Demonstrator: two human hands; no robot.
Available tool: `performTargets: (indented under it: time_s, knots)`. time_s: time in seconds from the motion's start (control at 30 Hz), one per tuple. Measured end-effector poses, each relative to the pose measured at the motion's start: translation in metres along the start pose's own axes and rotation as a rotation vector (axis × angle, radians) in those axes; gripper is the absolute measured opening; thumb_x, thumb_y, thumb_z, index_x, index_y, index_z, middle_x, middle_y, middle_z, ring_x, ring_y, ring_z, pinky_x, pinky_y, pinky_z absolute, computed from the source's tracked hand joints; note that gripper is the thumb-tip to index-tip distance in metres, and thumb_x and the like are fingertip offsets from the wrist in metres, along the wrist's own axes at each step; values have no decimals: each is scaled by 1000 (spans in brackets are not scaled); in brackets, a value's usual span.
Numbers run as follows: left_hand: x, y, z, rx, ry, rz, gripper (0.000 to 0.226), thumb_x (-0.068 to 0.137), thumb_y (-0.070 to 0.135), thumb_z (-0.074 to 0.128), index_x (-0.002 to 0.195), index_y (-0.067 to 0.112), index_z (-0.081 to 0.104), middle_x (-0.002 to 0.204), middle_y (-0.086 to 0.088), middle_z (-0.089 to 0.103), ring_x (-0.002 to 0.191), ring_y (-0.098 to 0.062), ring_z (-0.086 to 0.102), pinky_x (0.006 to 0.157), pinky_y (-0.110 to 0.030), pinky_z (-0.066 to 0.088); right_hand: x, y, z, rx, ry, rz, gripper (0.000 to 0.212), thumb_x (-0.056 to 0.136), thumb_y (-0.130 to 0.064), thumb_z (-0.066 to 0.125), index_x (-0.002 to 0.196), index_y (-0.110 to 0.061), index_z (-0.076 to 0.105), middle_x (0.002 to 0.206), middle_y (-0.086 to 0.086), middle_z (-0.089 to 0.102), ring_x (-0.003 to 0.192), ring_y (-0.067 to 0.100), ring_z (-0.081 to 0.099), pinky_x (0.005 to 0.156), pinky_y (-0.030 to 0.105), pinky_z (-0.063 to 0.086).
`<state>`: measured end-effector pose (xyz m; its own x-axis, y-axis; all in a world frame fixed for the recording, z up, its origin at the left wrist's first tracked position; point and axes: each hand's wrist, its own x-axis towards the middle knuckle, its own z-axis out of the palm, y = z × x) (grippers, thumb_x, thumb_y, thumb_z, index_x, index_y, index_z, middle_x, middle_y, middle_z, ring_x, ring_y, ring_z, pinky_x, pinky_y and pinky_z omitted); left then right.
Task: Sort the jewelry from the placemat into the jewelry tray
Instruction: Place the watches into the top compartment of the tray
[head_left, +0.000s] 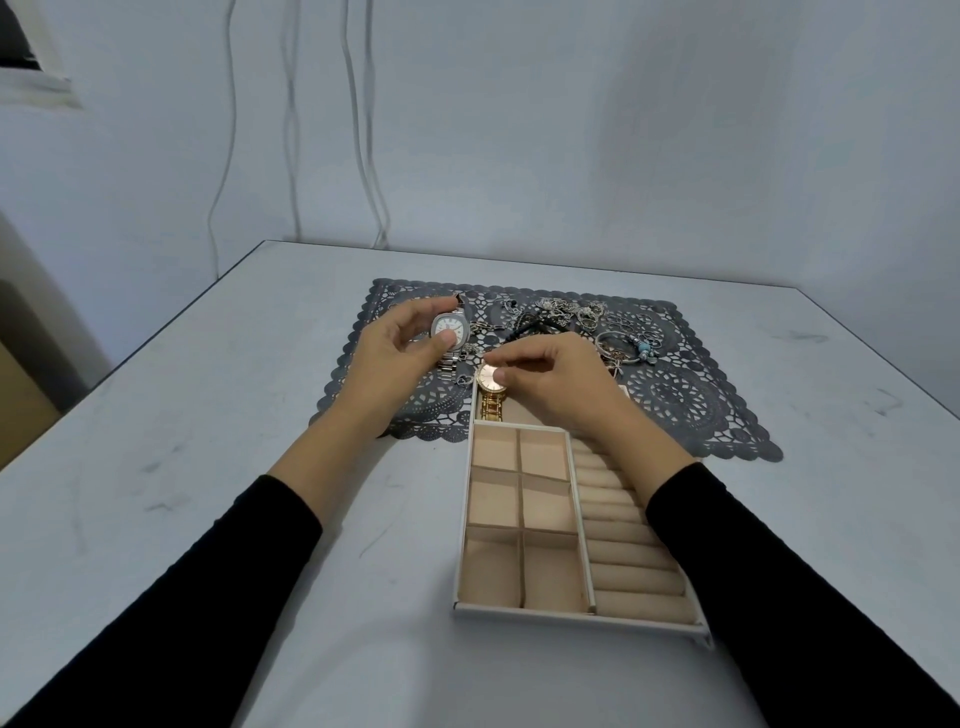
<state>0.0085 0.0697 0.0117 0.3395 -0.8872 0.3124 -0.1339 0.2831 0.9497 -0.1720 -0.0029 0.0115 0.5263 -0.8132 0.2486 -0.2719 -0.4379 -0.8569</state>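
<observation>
Watch step, I reckon. L hand (384, 353) grips the silver watch (448, 328) by its case, above the placemat (701, 410), approx 11 o'clock from the jewelry tray (524, 609). R hand (561, 379) pinches the gold watch (490, 387), which lies in the tray's 12 o'clock compartment. Next I'd free R, then lay the silver one beside the gold w/o crossing bands. Chains (561, 312) wait at the mat's 12 o'clock.

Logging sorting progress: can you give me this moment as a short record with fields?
left hand: holds silver watch over the placemat
right hand: pinches gold watch
gold watch: in far compartment of the tray
square compartments: six, all empty
ring rolls: empty where visible
left on placemat: chains, rings, bracelet
</observation>
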Motion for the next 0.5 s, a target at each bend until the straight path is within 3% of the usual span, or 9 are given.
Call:
performTargets:
  time_s: [0.23,0.4,0.5]
  knots:
    - [-1,0,1,10,2,-2,32,89,8,68,117,24,68,116,4,70,109,-9,64,74,-17,51,0,2,0,-9,-5,-4,17,80,-12,75,94,-22,76,87,-4,73,83,9,69,73,23,54]
    - [-3,3,3,-3,50,2,30,90,6,66,111,27,68,112,5,71,107,-10,66,84,-23,54,-1,2,-1,30,-22,18,17,81,-14,72,95,-24,76,90,-1,73,89,17,69,84,43,57]
    - [-3,4,4,1,81,12,29,90,6,67,112,26,68,112,6,71,109,-10,65,86,-24,54,-4,-2,-4,71,-11,-8,19,84,-18,70,100,-26,74,94,3,72,93,21,68,87,43,56]
